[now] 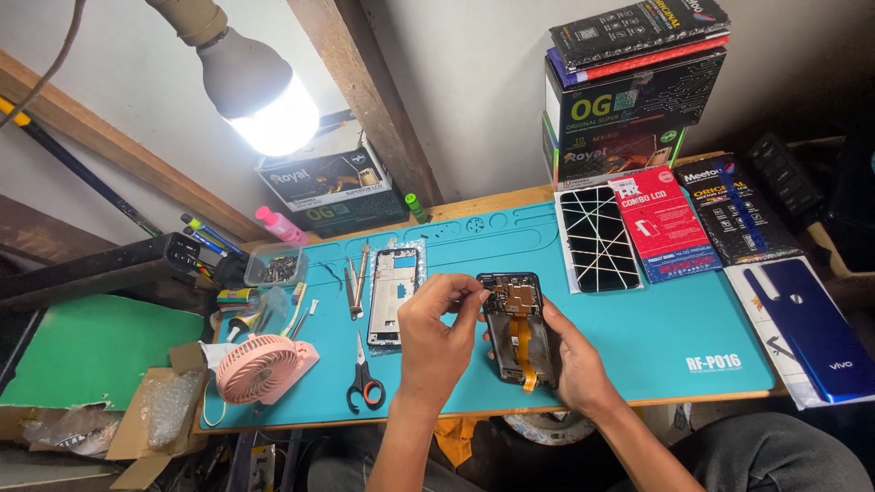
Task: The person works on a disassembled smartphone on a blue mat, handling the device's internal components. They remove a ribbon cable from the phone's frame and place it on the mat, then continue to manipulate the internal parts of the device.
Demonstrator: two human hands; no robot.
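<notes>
Far left: green board (91,351), crumpled bubble wrap (169,405) in a torn carton (137,433); black bar (100,264) above them; lit bulb (260,91) hangs overhead

Left edge of the teal mat (638,319): pink fan (258,367) lying face up; clear tray (275,267) of small parts behind it; pink bottle (278,225) near the wall; pens (208,235) beside the bar

Mat, left of centre: tweezers (355,278) lying near upright in the view; scissors (365,383) with black and red handles below them; phone frame (395,296) flat on the mat just right of the tweezers

Centre: left hand (436,337) raised, fingertips pinched at the top left corner of the phone (519,328); whether anything small sits between the fingertips, cannot tell; phone opened, back off, orange flex cable (524,351) running down its middle; held just above the mat near the front edge

Right hand (574,364) cups the phone from beneath and the right side, fingers wrapped behind it, gripping

Right of centre: black screen (597,239) with white crossing lines, flat on the mat; red box (663,223) touching its right edge; dark box (734,210) next; stack of boxes (633,87) behind, against the wall

Far right: blue back cover (811,328) on white sheet, overhanging the mat edge
</notes>
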